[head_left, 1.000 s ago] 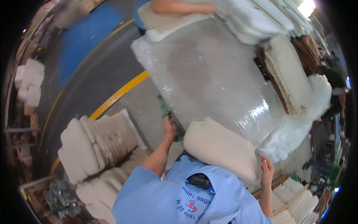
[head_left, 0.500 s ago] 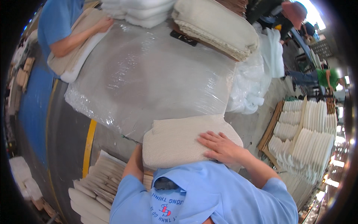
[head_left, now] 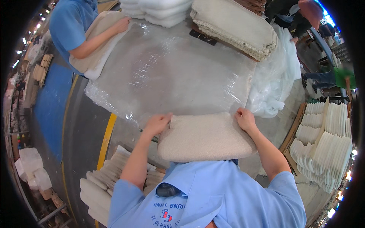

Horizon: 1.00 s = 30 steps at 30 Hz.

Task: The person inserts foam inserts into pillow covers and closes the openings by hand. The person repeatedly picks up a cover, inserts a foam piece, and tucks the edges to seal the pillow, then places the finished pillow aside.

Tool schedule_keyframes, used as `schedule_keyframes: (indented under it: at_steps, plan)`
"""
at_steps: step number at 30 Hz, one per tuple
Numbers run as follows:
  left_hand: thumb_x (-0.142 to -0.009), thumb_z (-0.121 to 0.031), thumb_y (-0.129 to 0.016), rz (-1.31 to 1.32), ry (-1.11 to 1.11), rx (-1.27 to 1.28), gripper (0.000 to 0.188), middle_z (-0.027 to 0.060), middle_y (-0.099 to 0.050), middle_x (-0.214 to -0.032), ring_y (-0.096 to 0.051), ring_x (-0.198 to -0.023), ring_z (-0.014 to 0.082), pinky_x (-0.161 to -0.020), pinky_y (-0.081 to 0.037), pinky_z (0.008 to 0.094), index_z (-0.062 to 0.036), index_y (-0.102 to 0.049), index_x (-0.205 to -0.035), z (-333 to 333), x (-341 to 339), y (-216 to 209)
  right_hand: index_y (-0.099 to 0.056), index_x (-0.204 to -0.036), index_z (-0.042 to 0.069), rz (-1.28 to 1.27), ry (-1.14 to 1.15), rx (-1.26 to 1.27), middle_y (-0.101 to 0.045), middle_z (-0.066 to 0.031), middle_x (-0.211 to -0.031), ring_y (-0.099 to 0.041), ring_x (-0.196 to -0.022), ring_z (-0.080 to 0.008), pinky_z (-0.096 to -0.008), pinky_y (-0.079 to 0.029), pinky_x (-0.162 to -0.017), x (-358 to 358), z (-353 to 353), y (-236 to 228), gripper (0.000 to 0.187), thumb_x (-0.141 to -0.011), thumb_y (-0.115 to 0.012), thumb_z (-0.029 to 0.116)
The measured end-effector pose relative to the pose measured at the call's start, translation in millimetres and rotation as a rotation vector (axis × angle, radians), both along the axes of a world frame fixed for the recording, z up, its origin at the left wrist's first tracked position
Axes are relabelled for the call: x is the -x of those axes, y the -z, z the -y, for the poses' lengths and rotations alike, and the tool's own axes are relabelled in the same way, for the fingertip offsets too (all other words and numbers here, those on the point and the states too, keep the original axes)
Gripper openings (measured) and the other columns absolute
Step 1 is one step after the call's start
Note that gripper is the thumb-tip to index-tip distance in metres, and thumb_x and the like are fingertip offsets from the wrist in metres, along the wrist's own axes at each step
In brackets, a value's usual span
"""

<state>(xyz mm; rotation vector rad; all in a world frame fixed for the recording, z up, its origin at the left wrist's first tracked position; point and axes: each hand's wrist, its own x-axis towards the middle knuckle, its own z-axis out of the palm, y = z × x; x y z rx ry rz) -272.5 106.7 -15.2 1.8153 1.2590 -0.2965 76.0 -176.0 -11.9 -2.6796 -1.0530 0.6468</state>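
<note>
A beige, textured fabric cushion (head_left: 207, 136) lies against my body at the near edge of the plastic-wrapped table (head_left: 182, 76). Its far edge faces the table. My left hand (head_left: 159, 123) is closed at the cushion's far left corner, fingertips gripping the cloth. At the far right corner my right hand (head_left: 245, 119) pinches the edge in the same way. The undersides of both corners are hidden, so the thumbs show only in part.
Across the table at left, a co-worker's arm (head_left: 97, 43) rests on another beige cushion (head_left: 99, 38). Stacked beige covers (head_left: 235, 24), white padding (head_left: 159, 9) and a dark flat object (head_left: 202, 37) lie at the far side. Padded stacks (head_left: 323, 140) stand on the right floor.
My right hand has left the cushion's top face and gone to its far right corner. My left hand has come up from beside the cushion to its far left corner.
</note>
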Motion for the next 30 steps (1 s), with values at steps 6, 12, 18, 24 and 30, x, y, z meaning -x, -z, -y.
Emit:
schedule_keyframes:
  at_steps: [6,12,18,24,30]
  plan:
    - [-0.095,-0.056,-0.073,0.015,0.135,-0.088,0.052,0.0153,-0.072,-0.084,-0.071,-0.083,0.0314,-0.079,-0.055,0.0446,-0.0036,-0.071,-0.093,24.0,-57.4,-10.3,-0.069,-0.115,0.011,-0.032,0.086,0.144,-0.076,-0.0204,-0.110,-0.071,-0.109,-0.0429,-0.0533,-0.055,-0.091,11.1,-27.5,-33.6,0.026,-0.102,-0.054,0.027]
    - [-0.100,-0.045,-0.068,-0.102,0.332,-0.153,0.041,0.0215,-0.074,-0.101,-0.071,-0.099,0.0392,-0.088,-0.054,0.0502,-0.0045,-0.072,-0.100,27.7,-73.9,-2.6,-0.070,-0.115,0.008,-0.485,0.481,0.112,-0.076,-0.0186,-0.099,-0.074,-0.085,-0.0391,-0.0502,-0.057,-0.074,-4.3,-46.6,-27.9,0.025,-0.100,-0.059,0.024]
    - [-0.105,-0.037,-0.061,0.087,0.351,-0.410,0.032,0.0184,-0.070,-0.092,-0.067,-0.092,0.0414,-0.083,-0.051,0.0561,-0.0078,-0.073,-0.098,39.3,-68.9,15.4,-0.073,-0.109,0.003,-0.331,0.647,-0.085,-0.075,-0.0212,-0.096,-0.072,-0.092,-0.0395,-0.0460,-0.055,-0.083,16.6,-44.1,-4.8,0.024,-0.098,-0.065,0.023]
    - [-0.106,-0.033,-0.060,0.055,0.358,-0.487,0.029,0.0136,-0.070,-0.098,-0.064,-0.099,0.0389,-0.086,-0.047,0.0544,-0.0079,-0.070,-0.095,42.9,-69.7,23.1,-0.073,-0.106,0.002,-0.172,0.604,-0.209,-0.076,-0.0216,-0.099,-0.072,-0.095,-0.0402,-0.0467,-0.055,-0.084,34.4,-34.4,28.6,0.025,-0.098,-0.065,0.024]
    - [-0.103,-0.028,-0.065,0.087,0.402,-0.398,0.023,0.0147,-0.072,-0.105,-0.064,-0.105,0.0404,-0.095,-0.047,0.0528,-0.0070,-0.073,-0.108,27.6,-64.9,24.7,-0.075,-0.111,0.005,-0.397,0.492,-0.162,-0.077,-0.0152,-0.105,-0.074,-0.093,-0.0293,-0.0417,-0.055,-0.083,14.1,-37.8,17.1,0.024,-0.098,-0.068,0.023]
